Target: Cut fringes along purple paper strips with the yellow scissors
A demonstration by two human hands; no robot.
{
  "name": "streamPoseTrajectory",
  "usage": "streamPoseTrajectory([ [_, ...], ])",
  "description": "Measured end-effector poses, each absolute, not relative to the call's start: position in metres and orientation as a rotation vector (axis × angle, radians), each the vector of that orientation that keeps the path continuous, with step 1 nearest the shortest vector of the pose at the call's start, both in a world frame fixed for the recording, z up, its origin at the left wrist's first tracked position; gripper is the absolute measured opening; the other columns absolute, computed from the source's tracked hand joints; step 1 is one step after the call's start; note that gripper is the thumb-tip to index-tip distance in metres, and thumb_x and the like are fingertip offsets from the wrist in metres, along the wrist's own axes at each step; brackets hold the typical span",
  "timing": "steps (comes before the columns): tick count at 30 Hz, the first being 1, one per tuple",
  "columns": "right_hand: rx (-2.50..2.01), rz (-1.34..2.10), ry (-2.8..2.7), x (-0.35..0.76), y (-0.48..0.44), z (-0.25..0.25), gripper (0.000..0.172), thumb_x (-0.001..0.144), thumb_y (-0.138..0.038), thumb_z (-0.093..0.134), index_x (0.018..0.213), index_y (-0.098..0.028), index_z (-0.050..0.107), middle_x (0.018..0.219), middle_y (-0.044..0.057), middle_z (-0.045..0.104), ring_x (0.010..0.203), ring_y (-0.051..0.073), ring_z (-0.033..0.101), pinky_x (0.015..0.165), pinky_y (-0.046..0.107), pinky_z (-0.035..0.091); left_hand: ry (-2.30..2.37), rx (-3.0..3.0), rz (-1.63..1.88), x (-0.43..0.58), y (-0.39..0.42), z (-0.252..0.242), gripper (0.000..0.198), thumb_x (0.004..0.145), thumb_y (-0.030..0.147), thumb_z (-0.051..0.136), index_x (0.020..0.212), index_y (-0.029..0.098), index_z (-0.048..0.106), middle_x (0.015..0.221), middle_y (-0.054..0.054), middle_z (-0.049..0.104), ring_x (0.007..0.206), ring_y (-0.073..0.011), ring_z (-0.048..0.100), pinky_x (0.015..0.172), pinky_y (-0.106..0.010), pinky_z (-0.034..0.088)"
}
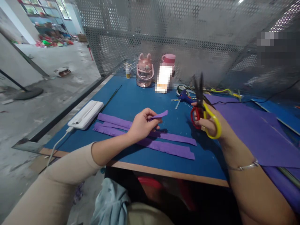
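Observation:
My left hand (143, 124) pinches a short purple strip (161, 115) just above the table. Beneath that hand lie long purple strips; the nearer one, a fringed strip (168, 149), runs along the table's front, and a narrower strip (178, 137) lies behind it. The left hand covers the middle of both. In my right hand (207, 122) is a pair of scissors (199, 93), held upright with one red and one yellow handle loop. Their dark blades point up and away, slightly apart. Fingers of the right hand pass through the loops.
On the blue table (126, 97) stand a white power bank (85, 115) with a cable, a pink bottle (144, 72), a second pink-lidded bottle (169, 58) and a glue bottle (127, 72). A blue glue gun (185, 97) and purple sheets (253, 131) lie right. Perforated metal panels (145, 31) rise behind.

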State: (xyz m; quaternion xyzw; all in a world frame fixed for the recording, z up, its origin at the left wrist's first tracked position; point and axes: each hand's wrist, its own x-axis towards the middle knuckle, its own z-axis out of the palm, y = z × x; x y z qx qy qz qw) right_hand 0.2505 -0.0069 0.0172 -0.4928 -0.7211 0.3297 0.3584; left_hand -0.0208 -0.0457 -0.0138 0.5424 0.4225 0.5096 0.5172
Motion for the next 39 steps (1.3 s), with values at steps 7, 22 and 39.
streamPoseTrajectory([
  [7,-1.618,0.582,-2.46,0.32,0.02,0.001,0.048,0.072,-0.028,0.06,0.119,-0.023,0.064,0.119,0.01,0.066,0.104,0.029,0.063,0.09,0.038,0.052,1.147,1.478,1.213,-0.025,-0.04,-0.012,0.032,0.077,0.029,0.066,0.086,0.022,0.037,0.059,0.009,0.051,0.046,-0.0072,0.048,0.046,-0.02,0.033],
  [22,-1.735,-0.172,-2.398,0.284,0.126,-0.009,0.068,0.074,-0.02,0.059,0.14,-0.01,0.045,0.14,0.017,0.05,0.129,0.034,0.046,0.106,0.044,0.039,1.095,1.179,0.976,-0.015,0.016,-0.042,0.01,0.077,0.018,0.046,0.067,0.02,0.046,0.057,0.001,0.046,0.046,-0.01,0.042,0.043,-0.024,0.036],
  [39,-1.387,0.233,-2.048,0.258,0.063,0.015,0.047,0.083,-0.038,0.062,0.126,-0.02,0.054,0.111,0.011,0.064,0.092,0.024,0.063,0.08,0.034,0.05,0.918,0.966,0.943,-0.024,0.017,-0.042,0.024,0.067,0.03,0.079,0.068,0.016,0.059,0.073,-0.004,0.066,0.06,-0.008,0.059,0.057,-0.022,0.047],
])
